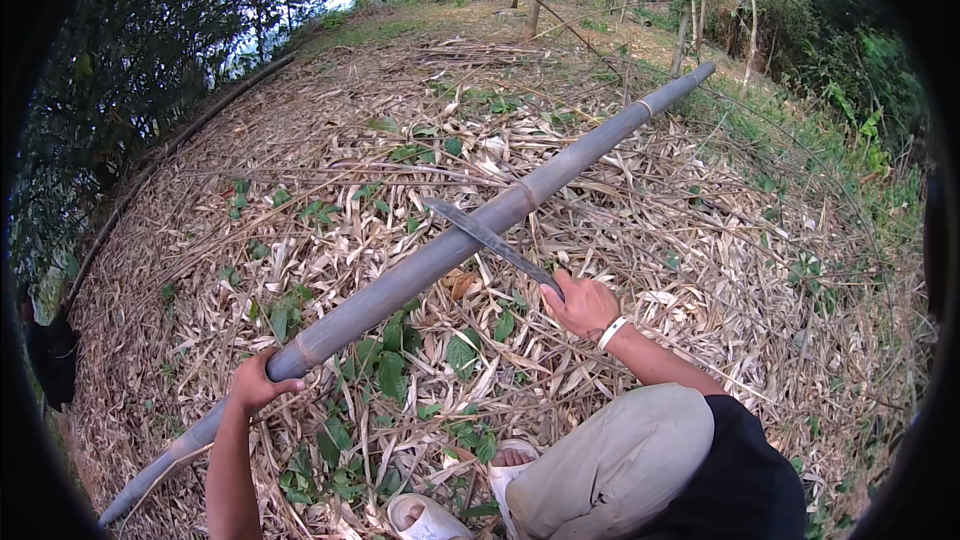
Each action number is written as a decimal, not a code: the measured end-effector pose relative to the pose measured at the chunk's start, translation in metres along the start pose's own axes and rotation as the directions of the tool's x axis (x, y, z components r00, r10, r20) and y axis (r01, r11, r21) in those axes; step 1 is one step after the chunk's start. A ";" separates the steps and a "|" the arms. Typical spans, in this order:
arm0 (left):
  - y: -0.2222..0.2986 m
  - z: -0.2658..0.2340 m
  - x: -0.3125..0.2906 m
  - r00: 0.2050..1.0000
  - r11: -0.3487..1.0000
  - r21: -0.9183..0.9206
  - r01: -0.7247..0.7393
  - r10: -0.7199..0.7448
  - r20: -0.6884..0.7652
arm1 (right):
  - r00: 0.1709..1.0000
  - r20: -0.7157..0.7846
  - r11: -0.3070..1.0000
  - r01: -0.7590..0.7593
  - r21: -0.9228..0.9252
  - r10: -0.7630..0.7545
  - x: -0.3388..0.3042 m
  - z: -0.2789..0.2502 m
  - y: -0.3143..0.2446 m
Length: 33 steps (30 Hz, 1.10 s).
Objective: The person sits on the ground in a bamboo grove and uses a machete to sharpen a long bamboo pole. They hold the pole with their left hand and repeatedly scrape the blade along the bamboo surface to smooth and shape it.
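Above ground strewn with dry, tan leaf litter [215, 255], a long, grey, round bamboo pole [412, 274] is held diagonally. Across its middle a long, dark, flat-bladed metal knife [490, 238] is laid, apparently touching; the pole seems to be being worked with it, so a steady pole and a controlled blade angle appear to be called for. Near a ringed joint, the pole is gripped by the left hand [262, 383], fingers wrapped around, forearm nearly upright. The knife's handle is enclosed by the right hand [583, 307], fingers curled tight, forearm slanted inward.
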<state>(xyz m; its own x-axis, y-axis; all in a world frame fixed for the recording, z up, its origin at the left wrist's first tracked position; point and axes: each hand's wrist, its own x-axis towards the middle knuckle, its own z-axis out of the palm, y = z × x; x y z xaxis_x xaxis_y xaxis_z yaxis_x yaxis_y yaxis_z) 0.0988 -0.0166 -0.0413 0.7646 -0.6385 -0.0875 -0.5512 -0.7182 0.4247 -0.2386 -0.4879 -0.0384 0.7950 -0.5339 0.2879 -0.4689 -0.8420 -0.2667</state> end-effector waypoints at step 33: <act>-0.022 -0.006 0.044 0.959 0.999 0.011 0.049 -0.050 0.280 | 0.828 -0.556 0.949 0.108 0.296 0.079 0.112 -0.136 0.024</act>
<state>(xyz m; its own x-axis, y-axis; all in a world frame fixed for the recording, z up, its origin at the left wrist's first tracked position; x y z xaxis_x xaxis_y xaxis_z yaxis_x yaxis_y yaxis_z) 0.1463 -0.0274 -0.0488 0.6675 -0.6534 -0.3571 -0.5164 -0.7518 0.4101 -0.2134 -0.5780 0.1121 0.4068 -0.5514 0.7284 -0.2457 -0.8340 -0.4941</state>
